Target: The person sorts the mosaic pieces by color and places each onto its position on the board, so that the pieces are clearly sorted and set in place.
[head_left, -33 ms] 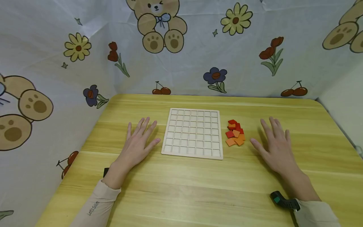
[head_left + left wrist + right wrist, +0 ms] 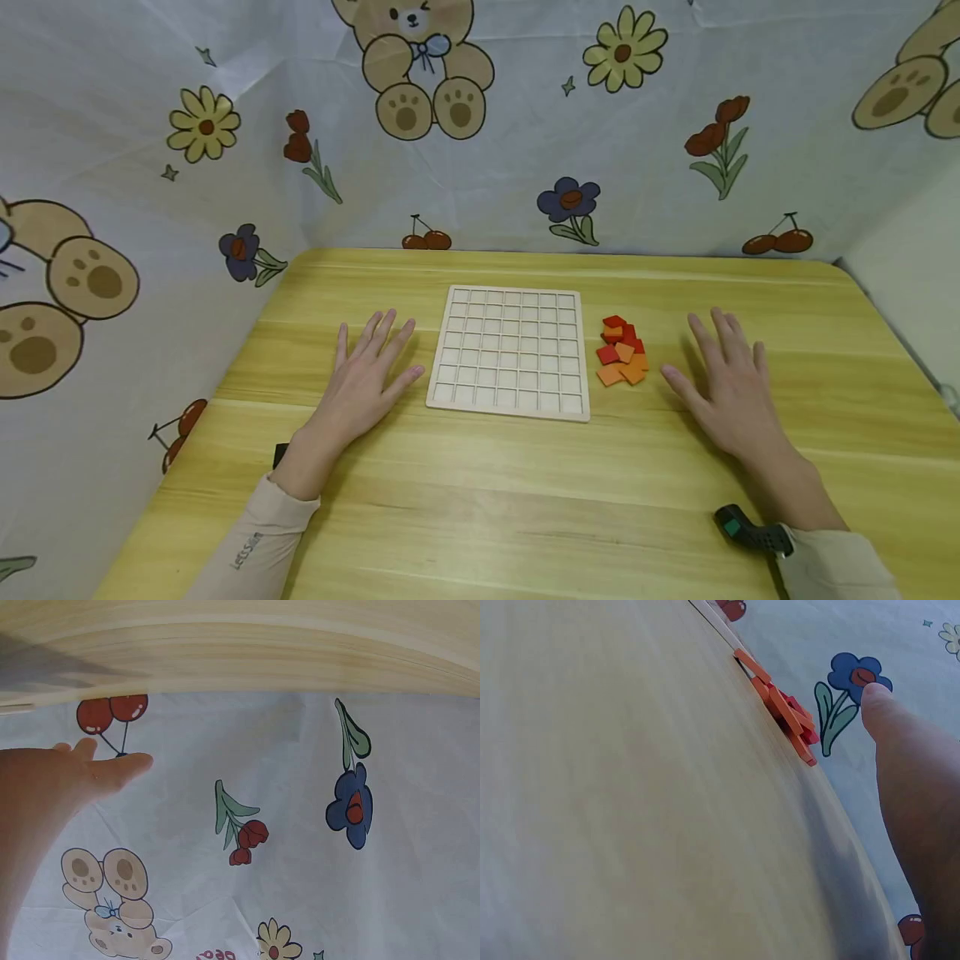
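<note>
Yellow wood-grain table (image 2: 510, 500) stretching beneath left hand (image 2: 363, 379) and right hand (image 2: 731, 396) — both holding nothing, fingers lying apart. Pale wooden square grid board (image 2: 510, 352) sitting between; overlapping red, orange square tiles (image 2: 625, 354) lying near right hand — careless sweep possibly scattering them.

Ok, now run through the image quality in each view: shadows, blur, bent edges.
Head view: fairly even light, distinct grid on the board, soft shadows on the tabletop; left wrist view: dark shadow at upper left, tabletop edge slightly bowed; right wrist view: soft wood grain, curving tabletop edge, broad shadow at lower right.
</note>
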`<state>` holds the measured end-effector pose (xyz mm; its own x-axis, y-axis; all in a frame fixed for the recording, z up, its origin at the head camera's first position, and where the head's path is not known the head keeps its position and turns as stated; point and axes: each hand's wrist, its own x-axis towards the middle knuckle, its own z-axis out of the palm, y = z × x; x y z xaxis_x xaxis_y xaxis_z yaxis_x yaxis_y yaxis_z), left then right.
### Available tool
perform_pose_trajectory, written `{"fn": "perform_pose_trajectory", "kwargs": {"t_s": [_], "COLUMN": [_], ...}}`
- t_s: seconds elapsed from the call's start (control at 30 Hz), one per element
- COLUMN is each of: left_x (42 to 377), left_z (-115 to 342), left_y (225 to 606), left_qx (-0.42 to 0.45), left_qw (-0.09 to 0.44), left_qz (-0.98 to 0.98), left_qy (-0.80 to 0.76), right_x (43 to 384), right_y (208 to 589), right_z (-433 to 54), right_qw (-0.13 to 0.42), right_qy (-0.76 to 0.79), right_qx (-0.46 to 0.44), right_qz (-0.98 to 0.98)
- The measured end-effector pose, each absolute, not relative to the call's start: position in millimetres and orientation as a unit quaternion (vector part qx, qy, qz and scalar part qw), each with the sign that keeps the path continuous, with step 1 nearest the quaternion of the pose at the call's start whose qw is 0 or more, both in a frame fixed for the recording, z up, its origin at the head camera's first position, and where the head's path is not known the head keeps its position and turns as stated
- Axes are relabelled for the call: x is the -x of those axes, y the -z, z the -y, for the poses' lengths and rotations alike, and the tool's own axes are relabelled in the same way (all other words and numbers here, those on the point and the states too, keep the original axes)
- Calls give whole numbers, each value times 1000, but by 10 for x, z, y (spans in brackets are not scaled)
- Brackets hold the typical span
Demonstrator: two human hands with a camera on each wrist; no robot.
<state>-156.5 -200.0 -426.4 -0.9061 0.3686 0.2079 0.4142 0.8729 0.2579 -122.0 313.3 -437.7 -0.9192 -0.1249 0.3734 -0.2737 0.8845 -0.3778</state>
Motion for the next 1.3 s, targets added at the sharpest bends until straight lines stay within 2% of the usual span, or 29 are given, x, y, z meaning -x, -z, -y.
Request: {"fn": "perform_pose_trajectory", "kwargs": {"t_s": [0.47,0.83,1.07,1.3], "left_x": [1549,1563,1530,1538], "left_z": [2002,1932,1842,1818], "left_y": [4306,4403,4449,4467], "left_qx": [195,217,258,269], "left_qw": [70,47,32,44], "left_qz": [966,960,951,946], "left_qy": [156,169,170,176], "right_x": [1254,1281,1219,1215], "right_y": [4343,4399,4445,4486], "right_z": [-2961,-2779,-2715,-2689], "right_qw": [189,239,222,235], "right_qy": [-301,-283,-277,-283], "right_qx": [-109,-174,-179,-192], "right_qz": [928,913,918,910]}}
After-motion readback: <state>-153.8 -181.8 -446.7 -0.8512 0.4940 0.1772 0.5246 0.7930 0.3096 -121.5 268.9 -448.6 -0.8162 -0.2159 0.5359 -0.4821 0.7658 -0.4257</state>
